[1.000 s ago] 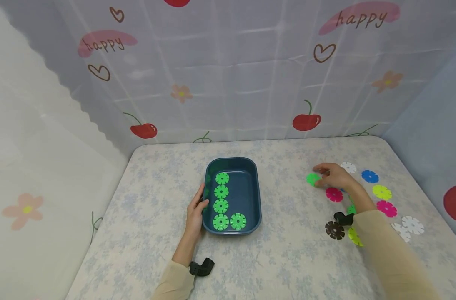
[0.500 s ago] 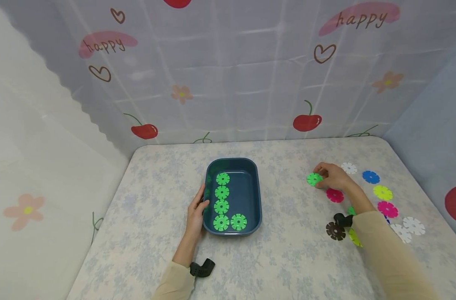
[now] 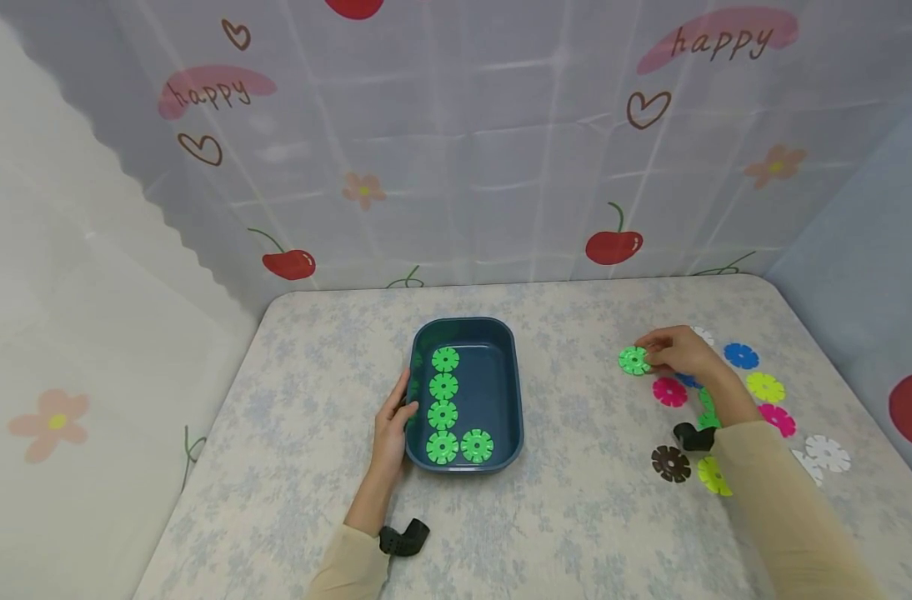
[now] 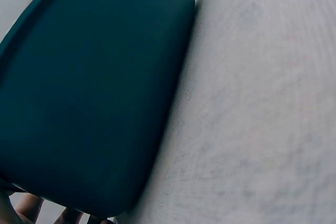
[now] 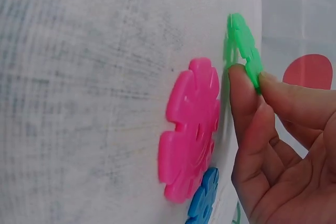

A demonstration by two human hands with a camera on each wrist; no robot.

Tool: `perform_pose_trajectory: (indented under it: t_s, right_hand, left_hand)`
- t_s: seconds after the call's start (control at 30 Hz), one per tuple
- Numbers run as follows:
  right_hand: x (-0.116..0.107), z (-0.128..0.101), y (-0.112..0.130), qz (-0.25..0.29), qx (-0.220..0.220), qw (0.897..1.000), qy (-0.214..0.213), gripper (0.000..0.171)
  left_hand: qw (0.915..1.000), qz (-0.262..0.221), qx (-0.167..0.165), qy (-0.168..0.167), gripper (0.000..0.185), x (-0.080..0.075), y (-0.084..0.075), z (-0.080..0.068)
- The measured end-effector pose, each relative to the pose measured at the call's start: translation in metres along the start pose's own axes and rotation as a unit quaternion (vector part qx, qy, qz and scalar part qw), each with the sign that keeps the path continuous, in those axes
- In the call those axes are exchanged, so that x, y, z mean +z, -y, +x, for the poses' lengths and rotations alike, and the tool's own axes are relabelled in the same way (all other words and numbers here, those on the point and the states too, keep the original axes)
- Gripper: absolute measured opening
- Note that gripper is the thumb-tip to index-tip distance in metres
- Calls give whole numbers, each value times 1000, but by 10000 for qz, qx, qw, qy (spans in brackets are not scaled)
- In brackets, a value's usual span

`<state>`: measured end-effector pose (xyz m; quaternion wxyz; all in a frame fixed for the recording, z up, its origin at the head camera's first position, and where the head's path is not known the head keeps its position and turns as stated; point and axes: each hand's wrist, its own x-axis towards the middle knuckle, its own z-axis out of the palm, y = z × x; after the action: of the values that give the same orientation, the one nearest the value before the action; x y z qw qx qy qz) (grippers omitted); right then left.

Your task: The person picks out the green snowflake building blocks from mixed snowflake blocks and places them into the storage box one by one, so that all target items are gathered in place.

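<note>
Fingers of my right hand point(image 3: 677, 354) pinch a green flower disc point(image 3: 633, 360) by its edge, at the right of the head view's frame, just above the flowered bench point(image 3: 576, 517). In the right wrist view the thumb and forefinger point(image 5: 247, 108) close on the rim of that disc point(image 5: 244, 45), which stands nearly on edge, just beside a pink disc point(image 5: 191, 129) lying flat and a blue one point(image 5: 205, 203) below it. My left hand point(image 3: 392, 425) rests against the left wall of a dark teal tray point(image 3: 512, 392) in the middle of the frame, thumb hooked on the rim; whether the other fingers curl around it I cannot tell. Inside the tray five green discs point(image 3: 443, 388) lie in an L: four in a column, one to the right at the lower end. To do this well, I judge I should keep the pinch on the rim alone so the neighbouring pink disc is not dragged, lift clear before travelling left, and keep the tray braced. The free floor of the tray lies right of the column; laying the disc flat, touching its neighbours, would suit the pattern. Other discs, white point(image 3: 827, 452), yellow point(image 3: 765, 387), brown point(image 3: 670, 463), lie scattered around my right forearm.
</note>
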<state>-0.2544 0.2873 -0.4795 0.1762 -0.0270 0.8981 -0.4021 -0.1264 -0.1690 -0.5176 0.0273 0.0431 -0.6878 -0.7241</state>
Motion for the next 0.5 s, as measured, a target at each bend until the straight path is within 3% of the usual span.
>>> perform_pose_trajectory:
  t_s: [0.23, 0.5]
  right_hand:
    - [-2, -3, 10, 409, -107, 9990, -147, 38]
    - [1, -8, 46, 669, -152, 9972, -298, 43]
  left_hand:
    - [10000, -22, 10, -13, 54, 0, 0, -1]
    - [10000, -44, 16, 9, 54, 0, 1, 0]
